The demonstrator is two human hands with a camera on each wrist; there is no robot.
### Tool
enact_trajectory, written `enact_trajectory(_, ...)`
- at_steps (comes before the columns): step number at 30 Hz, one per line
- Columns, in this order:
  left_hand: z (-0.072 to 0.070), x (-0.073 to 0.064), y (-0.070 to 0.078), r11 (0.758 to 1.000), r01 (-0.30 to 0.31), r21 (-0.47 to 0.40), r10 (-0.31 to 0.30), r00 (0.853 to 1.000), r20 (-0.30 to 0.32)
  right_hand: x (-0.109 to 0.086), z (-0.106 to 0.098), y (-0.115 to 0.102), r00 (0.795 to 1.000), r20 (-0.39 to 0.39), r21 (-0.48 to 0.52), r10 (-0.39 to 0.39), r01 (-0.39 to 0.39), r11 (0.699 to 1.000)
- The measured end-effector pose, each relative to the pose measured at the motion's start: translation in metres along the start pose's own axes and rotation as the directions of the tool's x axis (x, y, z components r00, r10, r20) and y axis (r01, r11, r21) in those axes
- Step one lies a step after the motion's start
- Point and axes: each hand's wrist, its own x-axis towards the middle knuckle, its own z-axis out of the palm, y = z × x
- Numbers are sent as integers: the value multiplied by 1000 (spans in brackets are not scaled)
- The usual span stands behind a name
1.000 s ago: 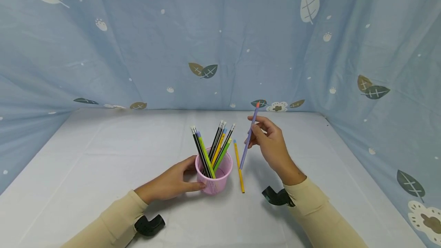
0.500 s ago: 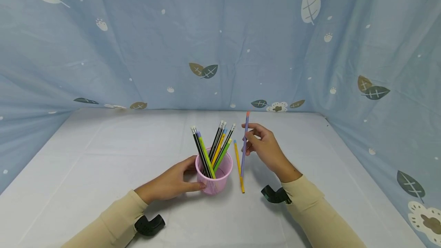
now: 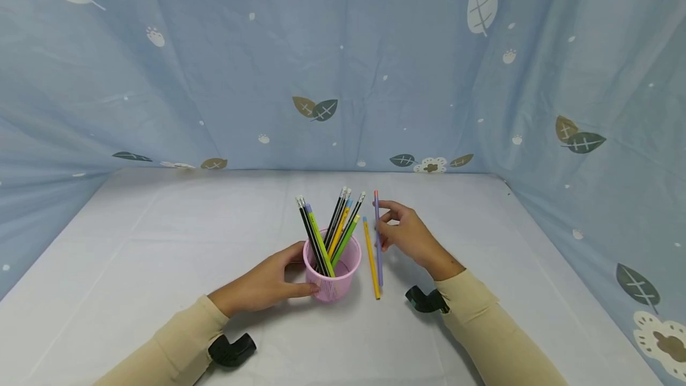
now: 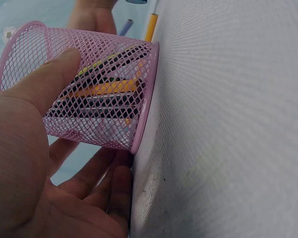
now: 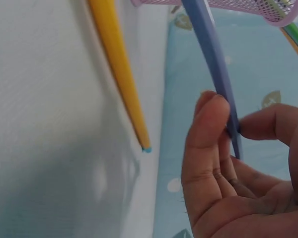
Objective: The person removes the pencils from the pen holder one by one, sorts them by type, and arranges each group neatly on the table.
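My left hand grips a pink mesh pencil cup standing on the table, thumb in front and fingers behind it. Several pencils lean inside: black ones with white erasers, lime and green ones, and a yellow one with a blue end. To the cup's right, my right hand pinches a purple pencil with a coral-red tip, held nearly upright between thumb and fingers. A yellow pencil with a blue end lies on the table between cup and purple pencil; the right wrist view shows the purple one above it.
The table has a white cloth. A blue curtain with leaf prints hangs along its back and sides. Each wrist carries a black mount, one on the left wrist and one on the right.
My right hand has moved left and toward me, lowering the purple pencil and turning it from slanted to near parallel with the yellow one. The left hand and cup have stayed put.
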Motion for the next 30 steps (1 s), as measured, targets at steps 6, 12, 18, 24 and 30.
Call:
enact_trajectory(6, 1, 0, -1, 1000, -15, 2, 15, 1000, 1, 3, 1, 9, 999, 49, -29, 13, -11, 1000)
enact_trajectory(12, 1, 0, -1, 1000, -17, 10, 16, 1000, 2, 5, 3, 14, 995, 87, -51, 38, -34, 998)
enact_trajectory(18, 1, 0, 0, 1000, -9, 1, 9, 1000, 5, 5, 4, 16, 991, 108, -80, 80, -72, 994)
enact_trajectory(24, 1, 1, 0, 1000, -14, 2, 14, 1000, 1, 3, 6, 16, 987, 122, -143, 102, -84, 986)
enact_trajectory(30, 1, 1, -1, 1000, -21, 5, 21, 1000, 5, 1, 8, 14, 986, 121, -182, 111, -88, 979)
